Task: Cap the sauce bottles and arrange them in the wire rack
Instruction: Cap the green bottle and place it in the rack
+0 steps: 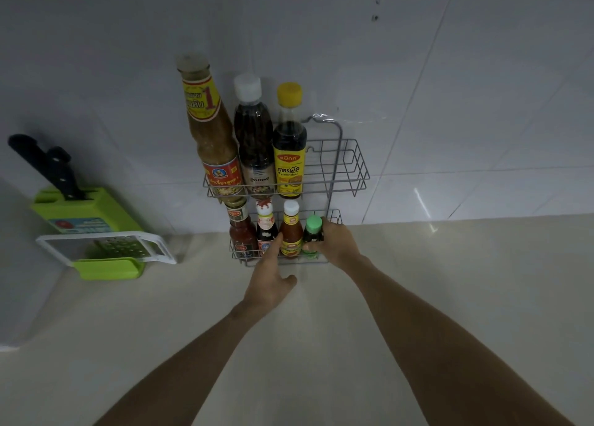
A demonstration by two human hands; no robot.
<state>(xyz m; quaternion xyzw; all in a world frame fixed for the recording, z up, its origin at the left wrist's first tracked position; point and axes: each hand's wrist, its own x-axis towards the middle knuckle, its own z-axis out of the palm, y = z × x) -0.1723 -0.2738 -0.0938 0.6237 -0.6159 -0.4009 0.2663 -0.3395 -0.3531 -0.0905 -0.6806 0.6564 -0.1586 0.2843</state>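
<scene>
Partly hidden by the right hand [336, 244], which grips it, the green-capped bottle [312, 233] sits at the lower tier's 3 o'clock end. Left hand [273, 284] spreads loosely, fingertips touching the wire rack [350, 168], which holds seven capped bottles.

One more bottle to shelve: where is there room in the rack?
Free: the top shelf's right end, beside the yellow-capped bottle. Crowded: the bottom shelf, four bottles across, with the right hand on the green-capped bottle.

Right hand [337, 242] hides green-capped bottle's [312, 233] side.
</scene>
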